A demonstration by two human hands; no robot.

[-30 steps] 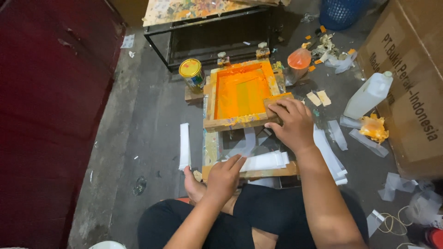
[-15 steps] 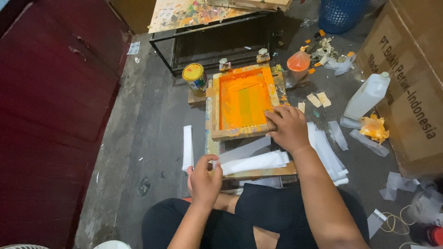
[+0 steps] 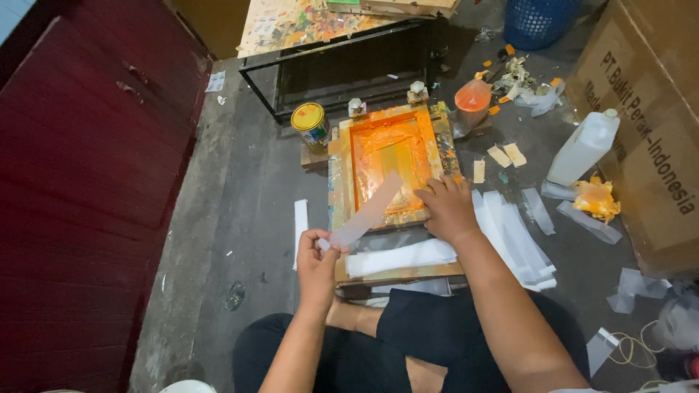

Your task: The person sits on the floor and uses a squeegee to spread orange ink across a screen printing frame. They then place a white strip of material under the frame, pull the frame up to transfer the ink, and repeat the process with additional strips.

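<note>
Your left hand (image 3: 318, 255) pinches one end of a long translucent plastic strip (image 3: 368, 209) between thumb and fingertips; the strip slants up and to the right, its far end lying over the lower left of the screen-printing frame (image 3: 386, 160). That wooden frame, its mesh thick with orange ink, lies flat on the grey floor (image 3: 255, 182) straight ahead of your knees. Your right hand (image 3: 448, 207) rests palm down on the frame's lower right corner, fingers spread and pressing on the wood, clasping nothing.

Just below the frame, between it and your legs, a stack of white strips (image 3: 397, 257) lies across a wooden board (image 3: 400, 275). To the frame's right, more white strips (image 3: 513, 236) fan out on the floor, touching one another. Left of the frame, a single white strip (image 3: 300, 222) lies apart.

At the frame's upper left corner stands a small tin can with a yellow lid (image 3: 311, 124), just beside the wood. At its upper right sits an orange-stained plastic cup (image 3: 472, 98). Further right of the frame a white plastic jug (image 3: 584, 145) stands upright, near a large cardboard box (image 3: 648, 124), with a crumpled orange rag (image 3: 595, 198) just below the jug. Beyond the frame, a black metal stand (image 3: 349, 73) carries a paint-spattered board (image 3: 306, 22), and a blue basket (image 3: 539, 20) sits to its right.
</note>
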